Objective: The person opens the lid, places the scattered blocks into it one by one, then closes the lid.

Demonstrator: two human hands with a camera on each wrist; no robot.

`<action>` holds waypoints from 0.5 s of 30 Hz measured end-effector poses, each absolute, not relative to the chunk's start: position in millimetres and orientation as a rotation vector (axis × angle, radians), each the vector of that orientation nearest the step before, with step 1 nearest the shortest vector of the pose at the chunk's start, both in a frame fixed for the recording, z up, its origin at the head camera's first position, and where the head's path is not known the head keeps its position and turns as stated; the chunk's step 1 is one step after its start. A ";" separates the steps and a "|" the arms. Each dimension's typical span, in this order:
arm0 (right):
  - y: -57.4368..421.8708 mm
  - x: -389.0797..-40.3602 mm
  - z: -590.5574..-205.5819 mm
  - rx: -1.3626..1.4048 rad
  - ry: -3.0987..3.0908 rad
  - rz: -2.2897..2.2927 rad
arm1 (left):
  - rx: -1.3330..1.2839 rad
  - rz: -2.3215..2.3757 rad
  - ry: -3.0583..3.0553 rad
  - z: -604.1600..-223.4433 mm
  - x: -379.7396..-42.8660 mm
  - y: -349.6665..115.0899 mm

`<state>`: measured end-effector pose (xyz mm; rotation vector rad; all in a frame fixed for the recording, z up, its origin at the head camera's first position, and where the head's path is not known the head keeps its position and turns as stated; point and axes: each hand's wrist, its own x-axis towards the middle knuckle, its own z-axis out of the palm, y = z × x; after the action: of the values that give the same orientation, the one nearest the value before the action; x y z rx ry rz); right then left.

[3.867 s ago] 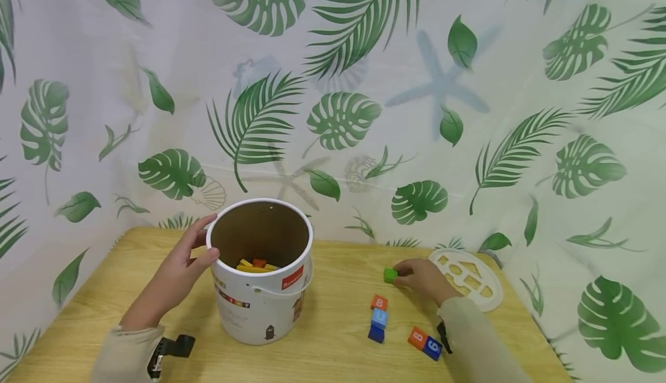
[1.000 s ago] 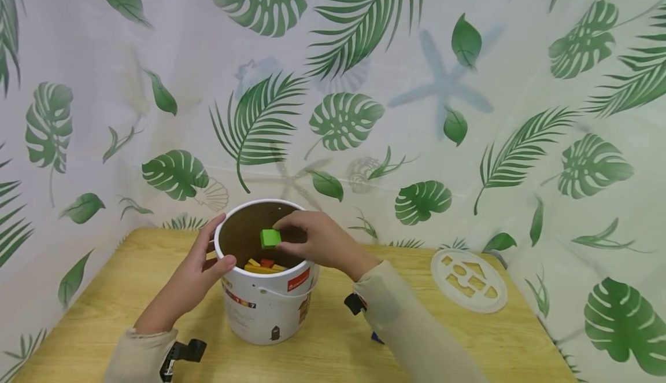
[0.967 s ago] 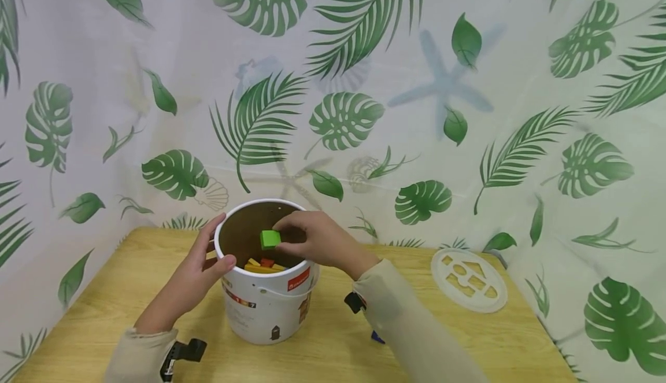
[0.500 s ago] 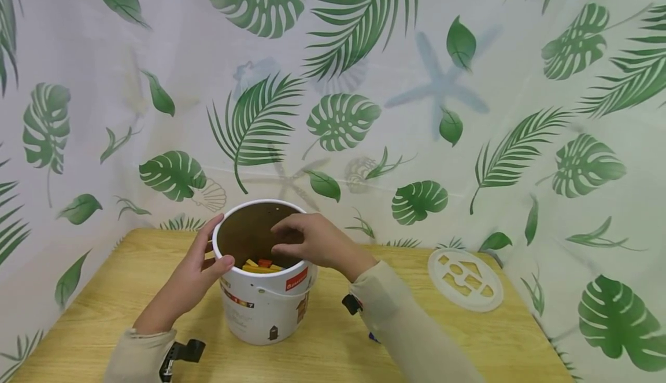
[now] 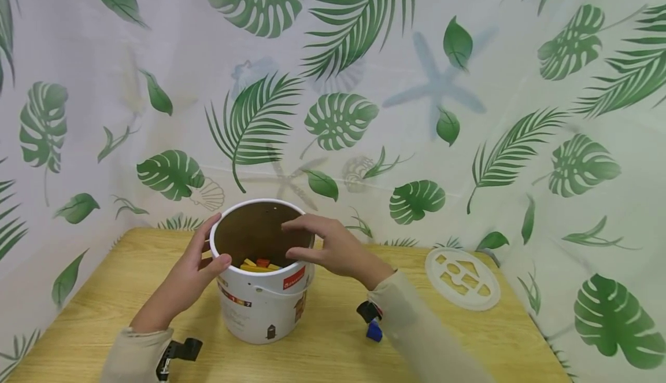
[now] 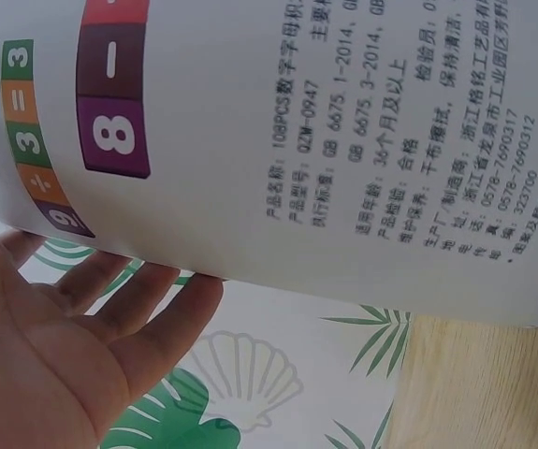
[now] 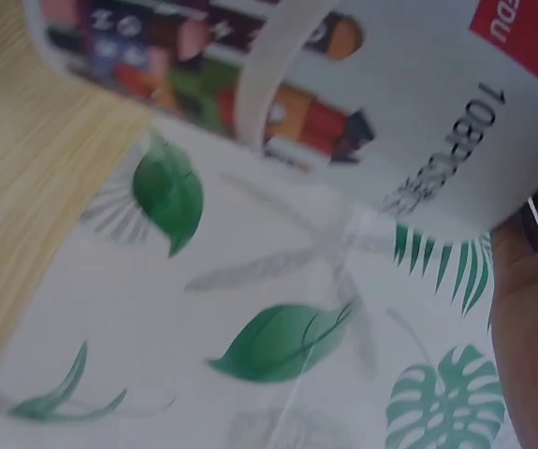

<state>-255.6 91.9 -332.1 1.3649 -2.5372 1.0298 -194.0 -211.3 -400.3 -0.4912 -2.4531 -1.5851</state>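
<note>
My left hand holds the white bucket at its left side. The thumb lies over the rim, and the fingers reach along the outer wall in the left wrist view. Yellow and orange-red blocks show at the bottom inside. At the bucket's right rim hovers my right hand, its thumb and fingers apart with nothing between them. The green cube is out of sight. In the right wrist view the hand shows only at the right edge, beside the bucket.
A blue block lies on the wooden table, right of the bucket and beside my right forearm, which hides part of the table. A whitish oval stencil lies at the back right. A leaf-patterned sheet hangs behind the table.
The right hand picked up the green cube from the table, carried it into the bucket and let go. It has since drawn slightly right. The left hand stays on the bucket.
</note>
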 end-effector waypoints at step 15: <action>241.2 -259.2 -397.6 0.983 -2.787 1.092 | -0.499 -1.562 -2.455 -402.0 -194.3 -211.7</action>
<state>-259.2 241.2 -397.6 0.9833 -2.7874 1.0920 -194.3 -211.7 -402.0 -0.4987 -2.4545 -1.5625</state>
